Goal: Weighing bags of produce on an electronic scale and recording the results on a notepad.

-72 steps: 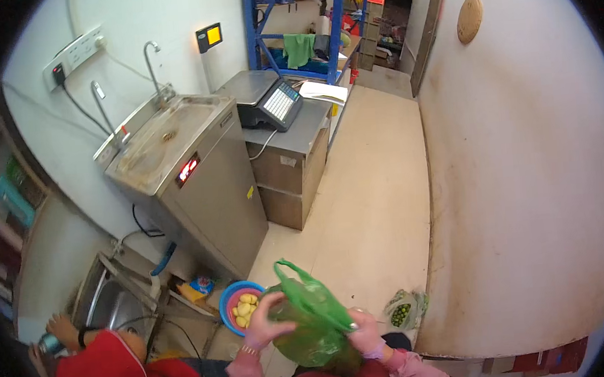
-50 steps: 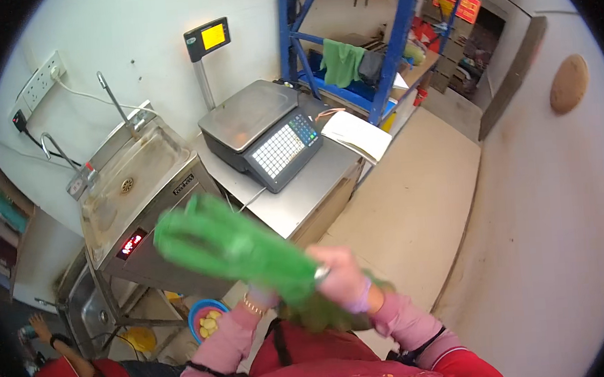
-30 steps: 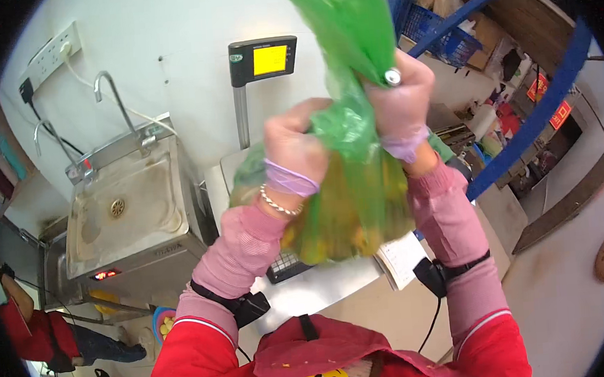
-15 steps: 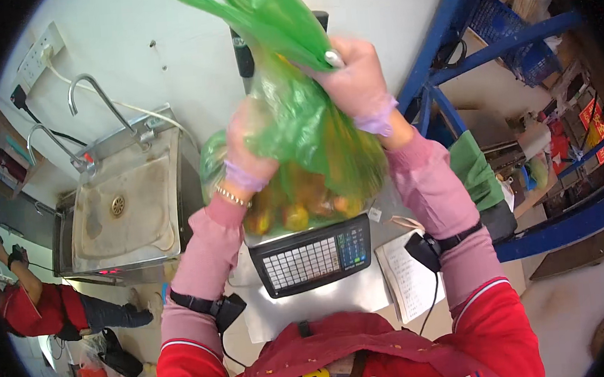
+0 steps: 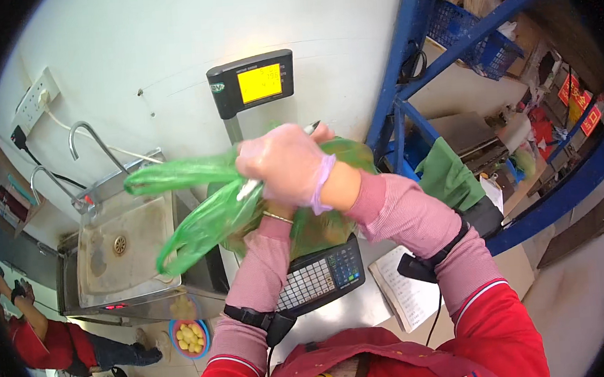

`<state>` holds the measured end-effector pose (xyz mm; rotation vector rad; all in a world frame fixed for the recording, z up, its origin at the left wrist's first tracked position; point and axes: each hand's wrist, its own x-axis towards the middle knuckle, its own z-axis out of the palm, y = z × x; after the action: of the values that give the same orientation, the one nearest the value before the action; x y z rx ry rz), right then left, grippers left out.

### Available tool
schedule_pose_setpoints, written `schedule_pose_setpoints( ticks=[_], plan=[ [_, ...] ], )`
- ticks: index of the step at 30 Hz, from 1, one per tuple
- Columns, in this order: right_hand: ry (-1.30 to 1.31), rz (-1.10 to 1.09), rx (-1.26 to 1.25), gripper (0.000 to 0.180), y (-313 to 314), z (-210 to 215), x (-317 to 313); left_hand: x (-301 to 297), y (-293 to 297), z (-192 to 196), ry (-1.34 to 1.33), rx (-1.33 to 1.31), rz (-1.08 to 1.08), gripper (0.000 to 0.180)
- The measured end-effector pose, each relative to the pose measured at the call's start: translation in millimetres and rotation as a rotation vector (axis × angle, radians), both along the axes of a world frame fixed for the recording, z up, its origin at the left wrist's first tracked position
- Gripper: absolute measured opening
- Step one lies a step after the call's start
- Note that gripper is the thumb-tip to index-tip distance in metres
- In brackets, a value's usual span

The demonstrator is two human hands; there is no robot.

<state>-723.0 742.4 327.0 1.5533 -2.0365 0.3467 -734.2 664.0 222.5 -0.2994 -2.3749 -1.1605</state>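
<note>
- The right hand (image 5: 283, 165), grip clamped on the green bag (image 5: 199, 217), steadies its handles over the scale (image 5: 319, 278).
- The left hand lies hidden beneath; its grip cannot be told.

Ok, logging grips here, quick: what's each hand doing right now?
Left hand: mostly hidden behind the right; grip cannot be told.
Right hand: closed on the green plastic bag.

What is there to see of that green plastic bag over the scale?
The green plastic bag is thin, shiny, crinkled film. Its body sits on the weighing scale, bulging with yellowish contents dimly seen through it. The neck is gathered under the gloved right hand, which also holds a pen; two loose handle ends trail toward the sink. The left hand is hidden behind the bag.
</note>
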Motion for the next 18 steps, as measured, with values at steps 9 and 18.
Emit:
schedule_pose_setpoints(
  ticks=[9,18],
  plan=[
    [-0.316,0.466,0.221,0.042,65,46,36,-26,-3,-1,-0.372,-0.128,0.071,0.056],
    [0.156,-0.192,0.397,0.051,93,-18,-39,-13,-11,1,-0.578,0.161,-0.311,0.051]
  ],
)
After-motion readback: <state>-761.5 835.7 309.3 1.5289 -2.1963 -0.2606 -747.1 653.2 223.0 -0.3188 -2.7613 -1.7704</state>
